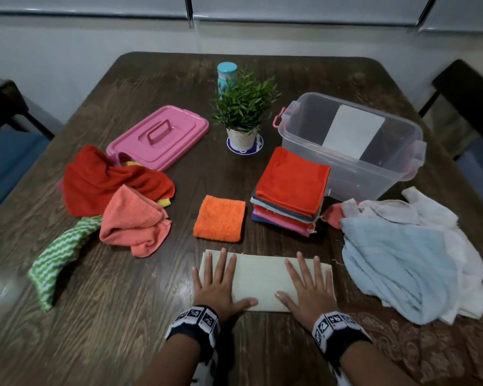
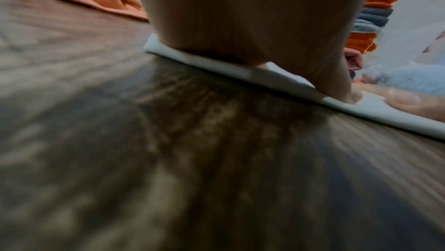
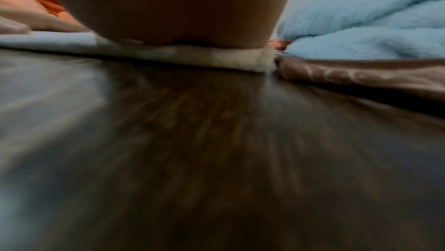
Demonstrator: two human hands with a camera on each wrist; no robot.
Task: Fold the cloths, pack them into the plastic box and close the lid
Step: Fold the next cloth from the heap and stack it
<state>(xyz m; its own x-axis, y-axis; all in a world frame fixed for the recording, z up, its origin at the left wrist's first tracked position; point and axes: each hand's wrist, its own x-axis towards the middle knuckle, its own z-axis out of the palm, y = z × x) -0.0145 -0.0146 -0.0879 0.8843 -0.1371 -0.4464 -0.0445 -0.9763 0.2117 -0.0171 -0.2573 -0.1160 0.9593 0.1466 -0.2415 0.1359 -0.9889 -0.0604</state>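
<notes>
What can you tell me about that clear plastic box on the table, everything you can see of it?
The plastic box is a see-through rectangular tub with pink latches at its ends. It stands upright and open on the dark wooden table, far right; its pink lid lies apart to the left. A pale rectangle shows at it, perhaps a label. It looks empty of cloths. The stack of folded cloths sits against its near left corner.

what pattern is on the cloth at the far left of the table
Green and white wavy stripes on the striped cloth, clearest in the head view.
</notes>
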